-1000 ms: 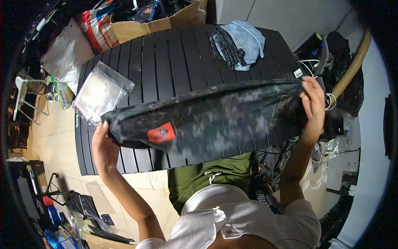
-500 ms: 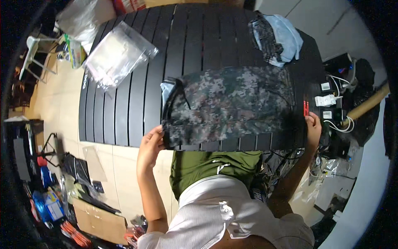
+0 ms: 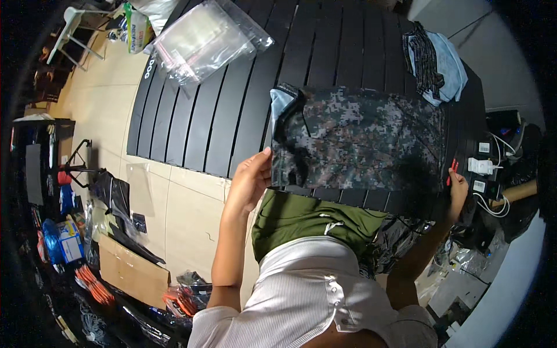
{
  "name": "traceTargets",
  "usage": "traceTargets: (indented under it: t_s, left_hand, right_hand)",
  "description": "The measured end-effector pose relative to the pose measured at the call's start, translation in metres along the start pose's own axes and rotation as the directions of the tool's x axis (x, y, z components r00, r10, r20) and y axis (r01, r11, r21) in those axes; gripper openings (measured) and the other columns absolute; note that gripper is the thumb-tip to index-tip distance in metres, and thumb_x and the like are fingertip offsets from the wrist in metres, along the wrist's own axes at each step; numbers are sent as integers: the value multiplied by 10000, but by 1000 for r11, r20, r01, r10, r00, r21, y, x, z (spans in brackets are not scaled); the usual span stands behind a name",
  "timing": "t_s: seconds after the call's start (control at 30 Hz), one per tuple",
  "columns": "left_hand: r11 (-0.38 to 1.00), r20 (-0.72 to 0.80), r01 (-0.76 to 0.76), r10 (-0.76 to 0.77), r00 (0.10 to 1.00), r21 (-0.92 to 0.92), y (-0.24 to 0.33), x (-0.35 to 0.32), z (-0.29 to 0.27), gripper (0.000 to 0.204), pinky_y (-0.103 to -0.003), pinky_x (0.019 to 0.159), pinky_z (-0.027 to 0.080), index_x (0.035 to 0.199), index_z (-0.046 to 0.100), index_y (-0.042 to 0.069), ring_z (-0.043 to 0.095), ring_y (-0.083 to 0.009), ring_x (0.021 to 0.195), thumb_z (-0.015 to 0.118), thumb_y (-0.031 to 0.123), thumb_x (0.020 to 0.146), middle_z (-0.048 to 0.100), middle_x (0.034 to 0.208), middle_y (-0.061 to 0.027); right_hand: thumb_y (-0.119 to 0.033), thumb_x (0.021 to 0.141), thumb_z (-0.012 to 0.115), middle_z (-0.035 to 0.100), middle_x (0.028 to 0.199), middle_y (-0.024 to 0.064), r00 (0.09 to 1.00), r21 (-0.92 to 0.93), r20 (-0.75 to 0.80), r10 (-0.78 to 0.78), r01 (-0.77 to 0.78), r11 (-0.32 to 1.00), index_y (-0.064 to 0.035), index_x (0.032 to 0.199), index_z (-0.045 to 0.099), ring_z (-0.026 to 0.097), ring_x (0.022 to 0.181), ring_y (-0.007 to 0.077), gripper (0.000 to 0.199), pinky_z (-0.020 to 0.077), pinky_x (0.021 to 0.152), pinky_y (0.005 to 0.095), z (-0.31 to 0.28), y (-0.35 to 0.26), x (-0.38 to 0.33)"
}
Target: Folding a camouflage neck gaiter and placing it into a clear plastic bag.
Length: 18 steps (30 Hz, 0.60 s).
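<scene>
We flatten camouflage garment [image 3: 360,139], seemingly; next needs straight edges.
Left hand [image 3: 248,178] at edge, right hand [image 3: 458,188] at red item [image 3: 454,165]; fingers curled, grip unclear.

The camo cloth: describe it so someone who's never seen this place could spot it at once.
Find the black slatted table. Along its near edge, just beyond the green shorts, the camo cloth lies with the left hand at its left edge. Its dark pixelated pattern sets it apart from the blue bundle to its upper right and the clear bags to its upper left.
</scene>
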<state>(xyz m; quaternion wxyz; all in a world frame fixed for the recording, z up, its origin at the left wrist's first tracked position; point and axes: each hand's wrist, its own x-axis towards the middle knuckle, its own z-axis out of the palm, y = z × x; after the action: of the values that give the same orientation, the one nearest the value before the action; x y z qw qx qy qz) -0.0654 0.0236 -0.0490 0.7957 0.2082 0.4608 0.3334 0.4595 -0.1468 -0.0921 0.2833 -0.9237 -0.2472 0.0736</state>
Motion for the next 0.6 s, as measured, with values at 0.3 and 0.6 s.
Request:
traceTargets:
  t_s: [0.3, 0.6]
  left_hand:
    - [997, 57, -35, 38, 998, -63, 4, -11, 6, 208, -209, 628, 455, 975, 588, -7, 568, -80, 704, 526, 158, 864, 625, 837, -27]
    - [994, 104, -7, 18, 994, -105, 8, -20, 26, 106, -139, 510, 401, 901, 596, 32, 504, -14, 597, 576, 106, 828, 585, 749, 30]
  right_hand:
    - [-122, 818, 551, 507, 662, 32, 990, 152, 136, -31, 10, 988, -28, 946, 464, 461, 519, 121, 182, 401, 540, 219, 1, -6, 2]
    - [-195, 895, 461, 501, 835, 31, 910, 952, 289, -298, -242, 186, -51, 1032, 458, 456, 687, 106, 199, 408, 612, 260, 40, -152, -106]
